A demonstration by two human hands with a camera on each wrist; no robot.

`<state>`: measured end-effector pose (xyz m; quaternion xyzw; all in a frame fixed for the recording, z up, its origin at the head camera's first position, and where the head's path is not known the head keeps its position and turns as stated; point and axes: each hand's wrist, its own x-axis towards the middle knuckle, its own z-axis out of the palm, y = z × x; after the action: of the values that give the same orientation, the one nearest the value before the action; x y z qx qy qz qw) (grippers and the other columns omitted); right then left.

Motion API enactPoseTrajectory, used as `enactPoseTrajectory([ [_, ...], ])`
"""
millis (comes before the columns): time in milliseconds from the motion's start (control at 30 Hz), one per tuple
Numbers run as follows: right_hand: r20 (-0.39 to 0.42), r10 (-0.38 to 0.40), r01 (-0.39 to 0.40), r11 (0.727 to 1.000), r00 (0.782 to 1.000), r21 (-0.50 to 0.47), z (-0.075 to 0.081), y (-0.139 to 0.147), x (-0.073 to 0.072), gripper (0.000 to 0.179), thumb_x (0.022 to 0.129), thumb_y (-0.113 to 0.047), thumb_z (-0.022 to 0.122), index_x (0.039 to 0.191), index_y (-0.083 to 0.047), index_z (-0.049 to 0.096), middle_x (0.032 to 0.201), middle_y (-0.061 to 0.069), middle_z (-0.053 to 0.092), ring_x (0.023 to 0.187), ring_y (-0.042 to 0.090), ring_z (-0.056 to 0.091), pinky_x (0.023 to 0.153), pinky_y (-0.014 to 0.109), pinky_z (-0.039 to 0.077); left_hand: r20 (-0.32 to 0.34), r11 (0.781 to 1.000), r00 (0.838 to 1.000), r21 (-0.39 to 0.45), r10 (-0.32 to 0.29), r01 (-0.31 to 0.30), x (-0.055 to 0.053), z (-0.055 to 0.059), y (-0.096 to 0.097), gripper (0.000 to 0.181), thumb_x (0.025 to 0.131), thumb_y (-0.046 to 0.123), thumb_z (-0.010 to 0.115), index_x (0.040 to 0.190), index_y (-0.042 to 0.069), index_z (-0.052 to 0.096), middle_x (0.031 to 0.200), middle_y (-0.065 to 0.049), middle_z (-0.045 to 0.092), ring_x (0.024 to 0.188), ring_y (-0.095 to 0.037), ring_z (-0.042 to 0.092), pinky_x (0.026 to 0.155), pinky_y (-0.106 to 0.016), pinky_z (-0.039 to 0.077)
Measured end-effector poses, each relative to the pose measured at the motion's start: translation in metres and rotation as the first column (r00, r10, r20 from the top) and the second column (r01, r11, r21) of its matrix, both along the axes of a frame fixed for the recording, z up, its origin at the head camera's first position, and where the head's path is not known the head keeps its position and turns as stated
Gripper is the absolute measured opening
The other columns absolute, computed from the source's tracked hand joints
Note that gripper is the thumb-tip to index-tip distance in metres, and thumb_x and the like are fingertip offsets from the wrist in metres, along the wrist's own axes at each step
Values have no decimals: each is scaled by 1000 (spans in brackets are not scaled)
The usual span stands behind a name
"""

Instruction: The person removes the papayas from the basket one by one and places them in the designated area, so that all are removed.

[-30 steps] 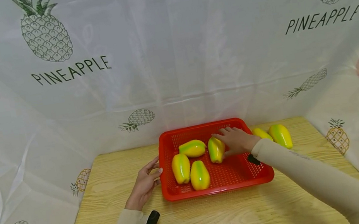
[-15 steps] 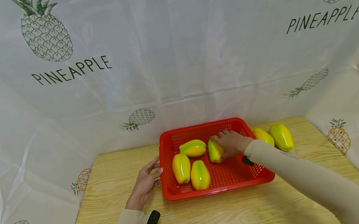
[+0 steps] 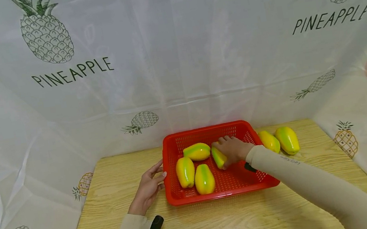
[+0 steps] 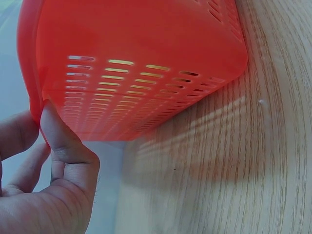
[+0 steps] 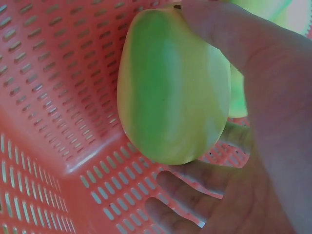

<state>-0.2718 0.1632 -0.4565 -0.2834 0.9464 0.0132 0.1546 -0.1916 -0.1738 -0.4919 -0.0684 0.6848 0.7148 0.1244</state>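
Note:
A red plastic basket stands on the table with papayas in it, yellow with green stripes. My left hand pinches the basket's left rim, thumb on the outer side in the left wrist view. Inside the basket, my right hand grips a papaya; the right wrist view has the thumb at one end of this papaya and the fingers around the other. Left of it lie three more: one papaya sideways at the back, a second papaya at the left wall, a third papaya near the front.
Two papayas lie on the wooden table just right of the basket, partly behind the right forearm. A white cloth printed with pineapples hangs behind the table and at both sides.
My right hand has shifted a little left and toward me, and the papaya under it now leans at a slant. The left hand and the basket have stayed put.

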Motion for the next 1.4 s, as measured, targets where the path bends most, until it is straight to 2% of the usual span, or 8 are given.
enactPoseTrajectory([
  [167,-5,-3,3,999,1000,-36,3,3,3,94,83,-39,91,157,-7,43,150,22,49,137,46,48,115,61,42,5,1000,1000,-1,-2,2,1,0,1,57,107,-1,57,161,10,45,138,-16,47,88,-14,57,67,-22,53],
  [367,-46,3,-8,992,999,-123,19,16,8,91,83,-35,92,157,-9,45,152,22,47,138,47,47,117,65,38,5,1000,1000,-3,1,-1,0,-1,1,57,107,-1,57,161,11,46,138,-16,47,88,-14,57,69,-23,53],
  [533,-113,-10,-12,981,994,-196,36,33,12,93,82,-34,92,156,-9,43,152,22,45,133,47,49,112,66,42,3,1000,1000,-6,2,-2,0,-2,1,57,107,-1,57,161,11,46,138,-16,48,88,-14,57,68,-23,54],
  [800,-242,-24,-52,951,970,-305,57,67,20,92,78,-24,96,153,-4,46,151,21,44,130,46,48,108,64,45,4,1000,1000,-5,4,-4,0,-2,0,57,106,-2,57,161,10,46,137,-16,49,88,-15,57,68,-23,54],
  [933,-274,-21,-70,946,961,-317,67,86,25,92,79,-24,95,153,-2,46,152,25,43,130,51,49,106,70,43,-5,1000,1000,-1,1,-1,1,-2,0,57,106,-2,57,161,8,45,137,-17,48,87,-15,58,67,-22,54],
  [1067,-287,-28,-64,950,957,-305,74,106,31,92,81,-23,94,155,-2,43,155,29,41,136,56,43,109,74,37,-10,1000,1000,1,-6,6,1,-1,0,57,107,-1,57,162,8,44,137,-17,48,87,-14,57,67,-22,53],
  [1200,-302,-47,-45,956,952,-290,78,126,37,93,82,-21,93,156,-3,41,157,31,39,139,57,39,111,76,33,-2,1000,1000,7,-7,7,0,-1,0,57,107,-2,56,162,10,44,138,-16,48,88,-13,57,68,-22,53],
  [1400,-343,-73,-22,964,937,-265,82,156,45,95,80,-20,94,156,-1,40,156,33,38,138,59,38,108,77,34,4,1000,1000,9,-13,13,-1,-1,-1,57,107,-1,56,162,11,44,139,-15,47,88,-13,58,69,-23,54],
])
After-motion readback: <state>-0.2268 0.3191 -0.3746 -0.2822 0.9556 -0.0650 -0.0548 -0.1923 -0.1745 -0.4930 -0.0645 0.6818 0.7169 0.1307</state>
